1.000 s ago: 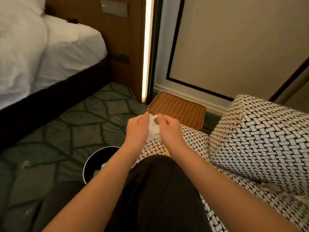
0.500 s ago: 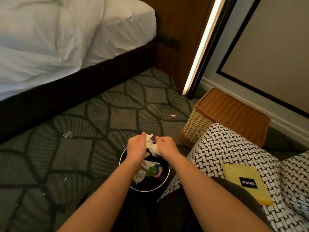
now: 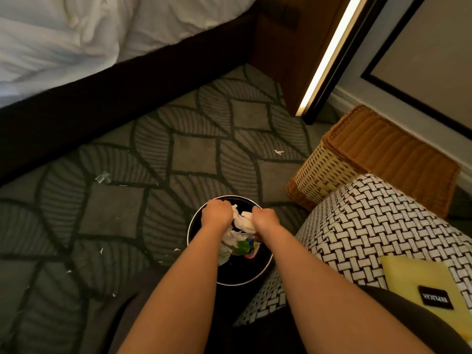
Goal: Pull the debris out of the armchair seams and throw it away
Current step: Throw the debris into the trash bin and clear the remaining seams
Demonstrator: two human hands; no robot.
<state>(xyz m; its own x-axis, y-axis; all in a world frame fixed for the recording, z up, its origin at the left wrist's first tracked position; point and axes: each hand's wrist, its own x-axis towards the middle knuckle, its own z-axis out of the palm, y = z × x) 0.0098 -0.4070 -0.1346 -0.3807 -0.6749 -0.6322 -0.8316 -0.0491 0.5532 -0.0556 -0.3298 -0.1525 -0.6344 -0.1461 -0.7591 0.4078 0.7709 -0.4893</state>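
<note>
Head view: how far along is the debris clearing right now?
Done: the bin already holds white paper and coloured scraps. In hand: the left hand and right hand grip a white wad over the bin, not yet dropped. Left: release it. Small white bits lie on the carpet, and the armchair seams are out of view, so more may remain.

We count two hands, the left hand (image 3: 216, 213) and the right hand (image 3: 265, 217). We see one white paper wad (image 3: 244, 221), one black bin (image 3: 258, 273), one woven basket (image 3: 332, 169), one armchair (image 3: 370, 226), one bed (image 3: 76, 34), one yellow cloth (image 3: 413, 274).
</note>
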